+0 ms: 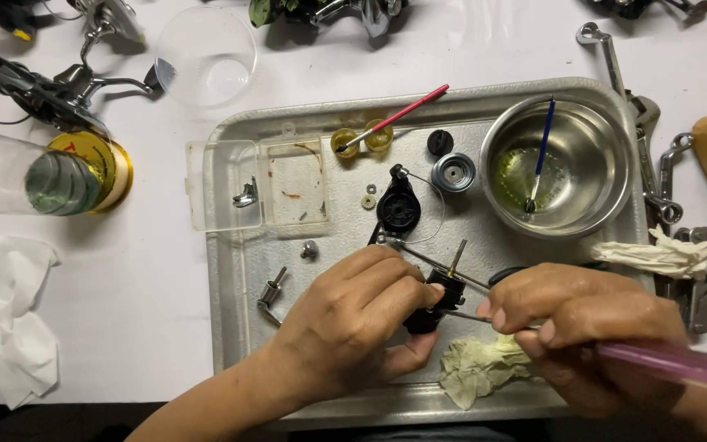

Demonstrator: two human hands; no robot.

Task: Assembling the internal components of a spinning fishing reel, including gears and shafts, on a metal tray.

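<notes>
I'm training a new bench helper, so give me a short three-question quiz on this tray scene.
1. True or false: the left hand holds a small black part with a metal shaft.
2. What lies in the steel bowl? A) a blue-handled brush B) a spanner C) a gear
3. Fill in: the right hand holds a ____ handled tool.

Key:
1. True.
2. A; the bowl also has some greenish liquid at the bottom.
3. Pink; its thin metal tip reaches the black part over the metal tray.
</notes>
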